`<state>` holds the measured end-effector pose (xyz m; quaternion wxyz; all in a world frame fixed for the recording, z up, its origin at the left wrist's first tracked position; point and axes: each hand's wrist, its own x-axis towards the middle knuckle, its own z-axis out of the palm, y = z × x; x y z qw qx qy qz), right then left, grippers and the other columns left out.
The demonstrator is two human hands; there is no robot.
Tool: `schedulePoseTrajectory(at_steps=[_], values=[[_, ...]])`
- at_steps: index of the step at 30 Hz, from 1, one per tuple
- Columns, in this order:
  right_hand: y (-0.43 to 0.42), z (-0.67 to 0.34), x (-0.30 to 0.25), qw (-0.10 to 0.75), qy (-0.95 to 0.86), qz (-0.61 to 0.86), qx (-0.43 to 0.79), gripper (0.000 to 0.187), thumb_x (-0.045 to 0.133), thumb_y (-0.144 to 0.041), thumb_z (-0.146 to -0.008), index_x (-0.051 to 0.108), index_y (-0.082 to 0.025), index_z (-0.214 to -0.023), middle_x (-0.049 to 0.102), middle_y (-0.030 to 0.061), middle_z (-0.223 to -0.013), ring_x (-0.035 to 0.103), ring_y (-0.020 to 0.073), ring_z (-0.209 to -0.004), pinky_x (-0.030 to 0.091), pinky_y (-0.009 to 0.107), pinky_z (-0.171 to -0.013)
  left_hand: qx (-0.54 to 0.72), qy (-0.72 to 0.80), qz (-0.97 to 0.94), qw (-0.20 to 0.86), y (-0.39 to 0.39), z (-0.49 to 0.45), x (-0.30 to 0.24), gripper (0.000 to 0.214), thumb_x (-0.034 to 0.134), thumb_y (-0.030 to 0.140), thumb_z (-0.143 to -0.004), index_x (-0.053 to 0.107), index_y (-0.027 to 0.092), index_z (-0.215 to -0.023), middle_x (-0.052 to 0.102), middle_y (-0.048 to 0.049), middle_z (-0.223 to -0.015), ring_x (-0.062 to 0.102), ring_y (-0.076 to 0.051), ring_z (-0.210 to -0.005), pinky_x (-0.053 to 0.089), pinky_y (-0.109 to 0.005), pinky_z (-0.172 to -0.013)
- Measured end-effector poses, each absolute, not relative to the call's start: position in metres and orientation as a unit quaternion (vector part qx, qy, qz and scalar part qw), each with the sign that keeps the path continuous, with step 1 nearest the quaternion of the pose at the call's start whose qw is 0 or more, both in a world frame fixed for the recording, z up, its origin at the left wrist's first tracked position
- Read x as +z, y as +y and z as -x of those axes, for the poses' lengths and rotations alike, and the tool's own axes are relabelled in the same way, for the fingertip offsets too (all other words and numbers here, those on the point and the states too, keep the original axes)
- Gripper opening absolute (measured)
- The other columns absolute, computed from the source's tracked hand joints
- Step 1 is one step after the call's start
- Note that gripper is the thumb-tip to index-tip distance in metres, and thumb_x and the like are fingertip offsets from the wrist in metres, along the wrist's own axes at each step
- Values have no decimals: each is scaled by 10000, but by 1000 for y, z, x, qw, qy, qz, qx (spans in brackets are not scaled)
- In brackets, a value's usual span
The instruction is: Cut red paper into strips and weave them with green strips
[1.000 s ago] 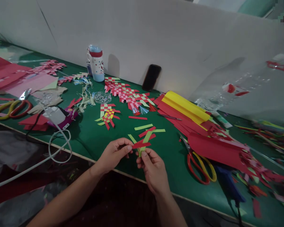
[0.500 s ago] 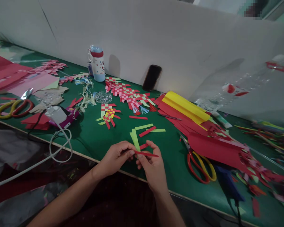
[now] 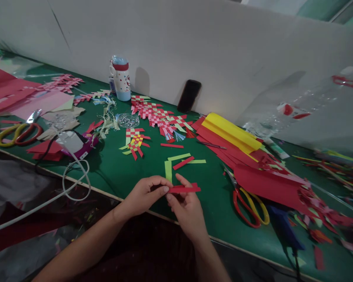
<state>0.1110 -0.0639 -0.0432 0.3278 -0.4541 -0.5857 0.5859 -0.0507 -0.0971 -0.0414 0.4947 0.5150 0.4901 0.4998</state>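
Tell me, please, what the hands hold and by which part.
The left hand pinches red strips by their left ends, near green paper; whether the right hand grips is unclear.

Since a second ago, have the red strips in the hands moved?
Yes: the held red strips shifted toward the person, away from the nearest loose red strip on the green table.
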Motion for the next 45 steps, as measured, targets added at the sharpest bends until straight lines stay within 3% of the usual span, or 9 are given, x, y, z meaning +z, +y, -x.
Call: schedulePoseTrajectory(at_steps=[3,8,11,17,28,32,35,40,45], values=[[-64,-114,-44,349,-584,439,587,593,742,-397,-740,560,-196,-1268,703,84,-965,656,193,-789,547,313,-661,501,509,-492,498,-95,53,-41,221,586,338,-897,703,157,-948,699,-37,-915,607,-165,-878,449,-259,-823],[-61,-120,-43,384,-560,476,559,353,677,-483,-801,669,-185,-990,636,4,-640,567,127,-554,488,245,-525,505,530,-450,511,-95,54,-39,274,641,396,-855,715,149,-947,693,-31,-856,586,-143,-775,449,-239,-730],[-59,-121,-44,398,-547,478,560,312,670,-479,-819,667,-185,-923,614,-13,-601,537,107,-514,467,230,-511,514,535,-427,517,-95,54,-37,314,649,434,-841,706,145,-949,674,-23,-814,572,-124,-716,451,-227,-685],[-60,-122,-49,400,-527,468,586,325,682,-486,-811,655,-178,-912,603,-17,-587,526,102,-502,448,224,-494,524,530,-394,538,-93,53,-35,365,669,480,-798,613,153,-948,645,-6,-756,631,-130,-694,486,-240,-679],[-59,-135,-40,381,-554,517,530,383,694,-546,-771,680,-184,-894,665,31,-699,570,137,-568,493,267,-546,482,558,-452,502,-95,63,-38,314,636,201,-779,557,187,-1083,627,36,-702,646,-134,-695,460,-230,-655],[-46,-148,-35,395,-578,543,463,427,694,-553,-763,682,-190,-986,707,80,-928,610,159,-704,522,295,-654,412,571,-555,443,-96,68,-33,406,574,116,-787,535,228,-1175,625,36,-825,604,-105,-649,435,-216,-625],[-39,-144,-30,339,-600,495,529,468,732,-525,-727,679,-200,-1060,706,90,-1018,633,187,-818,527,307,-699,368,537,-639,410,-96,66,-23,520,513,62,-790,453,249,-1271,621,4,-992,614,-111,-712,458,-224,-681],[-40,-120,-27,274,-601,418,624,329,758,-457,-709,694,-195,-896,645,-8,-696,558,126,-598,459,250,-559,347,477,-709,386,-97,57,-15,577,476,6,-757,396,241,-1278,570,-57,-1188,618,-166,-962,471,-257,-818],[-45,-113,-40,350,-550,446,613,302,738,-457,-761,614,-182,-737,525,-52,-553,467,91,-497,393,225,-491,401,512,-657,381,-95,51,-25,615,488,19,-765,323,232,-1318,562,-41,-1086,603,-116,-797,475,-242,-750]])
